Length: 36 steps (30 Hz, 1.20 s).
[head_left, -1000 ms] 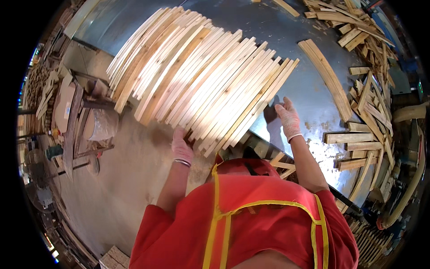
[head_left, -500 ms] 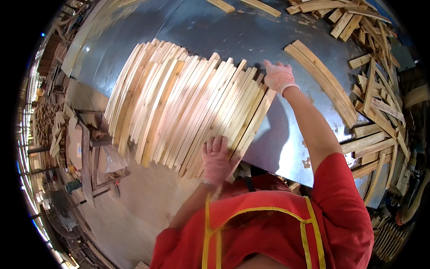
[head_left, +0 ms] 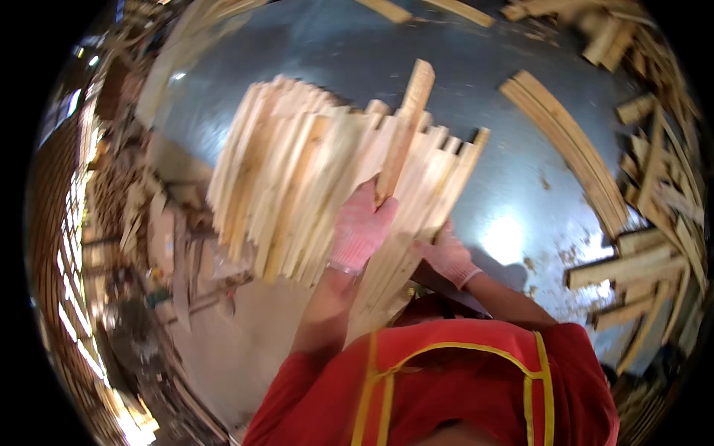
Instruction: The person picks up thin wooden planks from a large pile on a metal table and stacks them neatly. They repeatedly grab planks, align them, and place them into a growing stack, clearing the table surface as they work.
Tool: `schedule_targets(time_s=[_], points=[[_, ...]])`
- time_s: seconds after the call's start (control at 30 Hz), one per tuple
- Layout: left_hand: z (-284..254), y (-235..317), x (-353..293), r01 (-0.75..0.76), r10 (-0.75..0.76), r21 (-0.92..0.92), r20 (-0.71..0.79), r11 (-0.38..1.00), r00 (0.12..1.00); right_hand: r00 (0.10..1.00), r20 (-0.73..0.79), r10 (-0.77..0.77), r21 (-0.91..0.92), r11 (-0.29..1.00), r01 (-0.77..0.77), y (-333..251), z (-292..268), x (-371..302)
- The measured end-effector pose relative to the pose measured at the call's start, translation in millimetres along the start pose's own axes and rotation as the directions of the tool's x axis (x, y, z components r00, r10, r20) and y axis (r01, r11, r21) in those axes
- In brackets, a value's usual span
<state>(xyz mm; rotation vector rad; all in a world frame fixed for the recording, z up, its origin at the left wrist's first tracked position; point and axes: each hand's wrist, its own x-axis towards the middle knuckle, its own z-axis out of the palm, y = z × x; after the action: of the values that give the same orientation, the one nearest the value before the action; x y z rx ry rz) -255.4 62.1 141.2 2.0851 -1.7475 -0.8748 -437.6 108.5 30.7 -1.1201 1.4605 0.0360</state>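
Note:
A wooden strip (head_left: 407, 123) slants up over the row, its far end past the other strips, and my left hand (head_left: 364, 227) in a pinkish knit glove is closed round its near part. Beneath it lies a wide row of pale wooden strips (head_left: 297, 171), side by side with uneven ends. My right hand (head_left: 449, 259), gloved alike, rests against the row's right edge near its front; its thumb stands apart from the fingers, and the fingertips touch the outermost strip.
The strips lie on a blue-grey metal tabletop (head_left: 513, 178). Two longer curved boards (head_left: 569, 149) lie together to the right. Beyond them is a heap of offcuts (head_left: 658, 201). Two more pieces (head_left: 457, 10) lie at the far edge. Wood stacks and a frame (head_left: 182, 271) stand at the left.
My left hand has moved up from the row's near end and now holds a raised strip. My right hand has come from the row's far right corner to its near right edge.

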Motion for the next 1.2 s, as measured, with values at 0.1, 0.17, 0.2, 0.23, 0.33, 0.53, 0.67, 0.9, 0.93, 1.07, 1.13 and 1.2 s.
schedule_targets(time_s=[0.1,0.17,0.2,0.23,0.33,0.53,0.67,0.9,0.93,1.07,1.13,1.2], points=[[9,-61,15,0.018,0.012,0.307,-0.094,0.952,0.995,0.959,-0.148,-0.241,0.278,0.92,0.274,40,29,29],[26,-109,8,0.023,0.009,0.45,-0.069,0.893,0.998,0.931,-0.223,-0.288,0.397,0.846,0.357,55,46,39],[23,-106,6,0.009,0.018,0.513,-0.048,0.858,0.999,0.919,-0.279,-0.277,0.443,0.813,0.379,58,48,42],[19,-103,1,0.077,-0.107,0.531,0.026,0.844,0.994,0.906,-0.333,-0.262,0.489,0.774,0.403,58,51,46],[5,-123,-15,0.135,-0.136,0.36,-0.024,0.923,0.99,0.993,-0.114,0.008,0.523,0.851,0.053,19,22,5],[-79,-233,-8,0.228,-0.019,0.615,-0.327,0.755,0.945,0.986,-0.156,-0.065,0.694,0.703,0.156,26,30,6],[-120,-274,10,0.214,-0.217,0.429,-0.044,0.878,0.975,0.803,-0.491,-0.339,0.43,0.707,0.561,69,50,59],[-119,-315,4,0.226,-0.18,0.408,-0.148,0.885,0.972,0.933,-0.355,-0.054,0.594,0.758,0.27,53,19,39],[-112,-325,1,0.165,-0.121,0.317,-0.154,0.934,0.981,0.92,-0.389,-0.052,0.584,0.758,0.29,55,12,38],[-125,-297,-4,0.149,-0.145,0.215,-0.035,0.965,0.989,0.856,-0.487,-0.173,0.629,0.611,0.481,-46,9,-43],[-98,-311,-4,0.107,-0.082,0.168,-0.149,0.98,0.985,0.847,-0.46,-0.267,0.634,0.569,0.524,-93,23,-48],[-95,-311,-9,0.108,-0.081,0.152,-0.173,0.982,0.982,0.864,-0.408,-0.294,0.628,0.596,0.5,-135,60,-24]])
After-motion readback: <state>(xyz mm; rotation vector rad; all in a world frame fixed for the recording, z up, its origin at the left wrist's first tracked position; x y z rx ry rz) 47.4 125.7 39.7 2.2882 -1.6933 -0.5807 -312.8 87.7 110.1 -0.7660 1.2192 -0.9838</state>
